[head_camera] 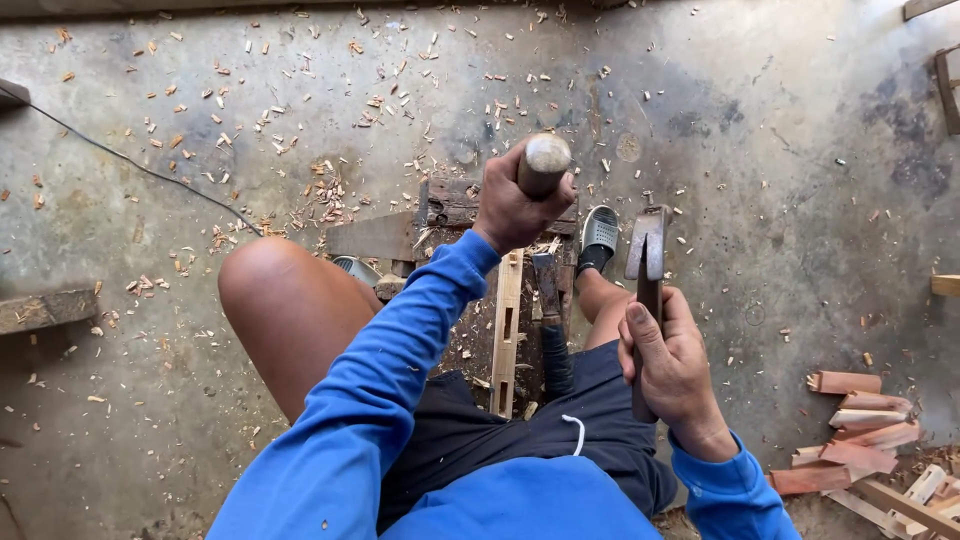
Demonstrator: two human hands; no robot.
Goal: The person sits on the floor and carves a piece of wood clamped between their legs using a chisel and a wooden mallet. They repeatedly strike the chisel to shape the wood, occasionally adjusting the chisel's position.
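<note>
My left hand (pixel 515 205) is closed around the round wooden handle of a chisel (pixel 543 163), held upright over a pale wooden slat (pixel 506 330) with rectangular slots cut in it. The slat lies lengthwise on a dark wooden block (pixel 455 205) between my knees. My right hand (pixel 668 365) grips the handle of a hammer (pixel 648 255), its metal head raised to the right of the slat, about level with the chisel hand. Another dark-handled tool (pixel 552 335) lies beside the slat.
Wood chips (pixel 330 195) are scattered over the concrete floor. A pile of cut reddish and pale wood pieces (pixel 860 440) lies at the lower right. A thin black cable (pixel 130 160) crosses the floor at left. A plank end (pixel 45 310) lies at the left edge. My foot wears a grey sandal (pixel 598 235).
</note>
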